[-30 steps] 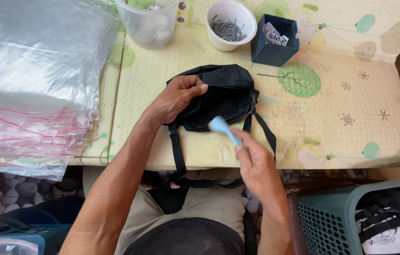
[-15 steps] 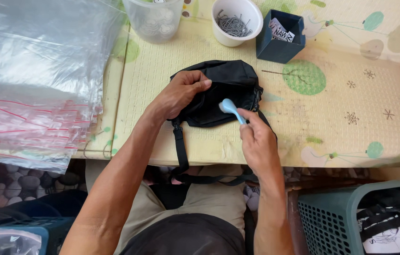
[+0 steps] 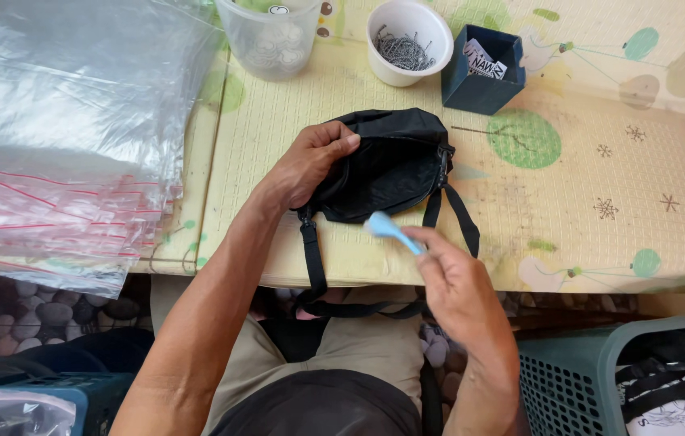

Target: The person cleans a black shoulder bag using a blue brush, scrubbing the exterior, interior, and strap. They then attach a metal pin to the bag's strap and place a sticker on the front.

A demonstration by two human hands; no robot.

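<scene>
A small black bag (image 3: 391, 165) with black straps lies on a pale patterned table mat (image 3: 569, 210). My left hand (image 3: 310, 161) grips the bag's left edge and holds it down. My right hand (image 3: 455, 278) hovers over the table's near edge, just below the bag, and pinches a small light blue tool (image 3: 387, 228) whose tip points at the bag's lower edge. The straps (image 3: 314, 266) hang off the table toward my lap.
A stack of clear zip bags (image 3: 60, 137) with red seals lies at the left. At the back stand a clear plastic cup (image 3: 274, 36), a white bowl of metal pins (image 3: 407, 40) and a dark blue box (image 3: 484, 69). A green mesh basket (image 3: 601, 379) sits lower right.
My right hand has swung the blue tool up over the bag and back down to its lower edge. My left hand has kept its hold on the bag.
</scene>
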